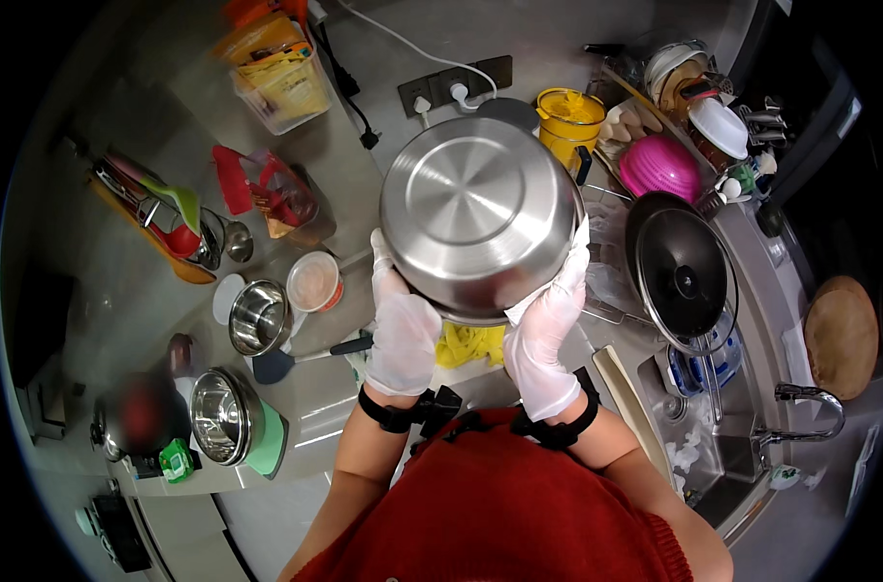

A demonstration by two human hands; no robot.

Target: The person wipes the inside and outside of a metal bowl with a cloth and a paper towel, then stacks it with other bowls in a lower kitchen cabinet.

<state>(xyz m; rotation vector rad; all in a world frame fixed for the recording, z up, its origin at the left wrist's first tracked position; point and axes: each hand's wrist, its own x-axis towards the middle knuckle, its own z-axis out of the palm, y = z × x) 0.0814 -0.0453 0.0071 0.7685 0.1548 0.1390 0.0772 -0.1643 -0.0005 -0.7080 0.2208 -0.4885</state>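
Note:
A large stainless steel bowl [467, 196] is held upside down in front of me, its round base facing up. My left hand [401, 327], in a translucent white glove, grips its left side. On the opposite side my gloved right hand [550, 313] holds the rim, with a white cloth or paper [581, 236] between hand and metal. The fingers of both hands are partly hidden by the bowl. Beneath the bowl's near rim a crumpled yellow cloth [470, 343] shows. Whatever lies directly under the bowl is hidden.
To the left are a spatula [274, 366], a small steel bowl [259, 318], a lidded tub [315, 282] and stacked steel bowls [219, 416]. On the right stand a pan lid [681, 273], the sink [736, 455] with its faucet [812, 396], a pink colander [659, 169] and a yellow pot [568, 124].

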